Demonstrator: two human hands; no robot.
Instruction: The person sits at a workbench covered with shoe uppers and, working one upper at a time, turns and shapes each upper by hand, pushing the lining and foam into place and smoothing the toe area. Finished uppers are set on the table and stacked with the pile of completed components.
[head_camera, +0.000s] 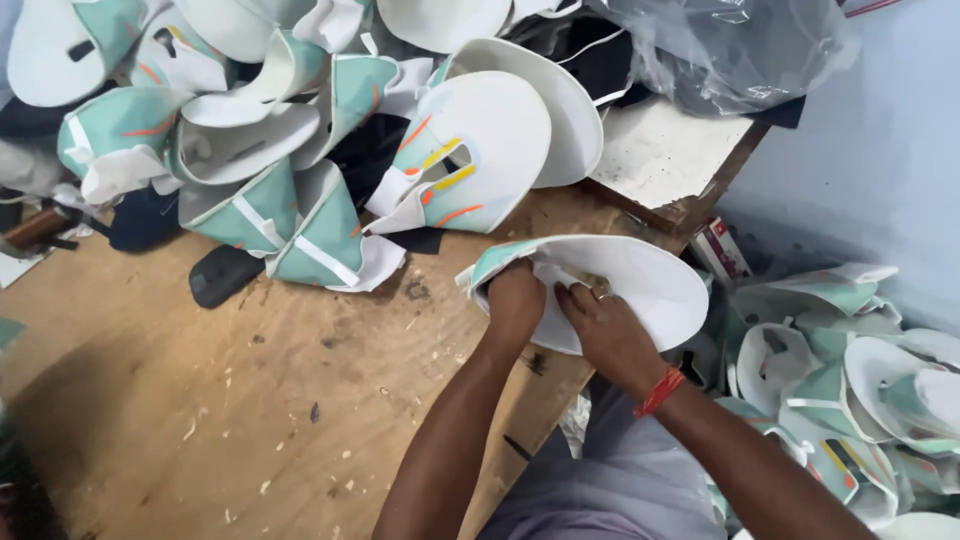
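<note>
Both hands work one shoe upper (640, 285), a curved white piece with a mint-green end, held over the table's (300, 400) front edge near its corner. The left hand (515, 300) is closed in a fist on the green end, knuckles up, fingertips tucked under the fabric. The right hand (605, 325) lies flat on the white lining just beside it, fingers spread and pressing, thumb toward the left hand; whether its fingertips pinch anything I cannot tell. A red thread (660, 392) circles the right wrist.

Ahead of the fingers, a heap of uppers (300, 130) crowds the far half of the table, its nearest piece close to the left knuckles. Left of the left hand the bare wood runs wide and open, scattered with small scraps. Right of the right hand the table ends; beyond the edge lies another pile (850, 380) against a blue wall (880, 180). Both forearms rise from below, converging at the piece.
</note>
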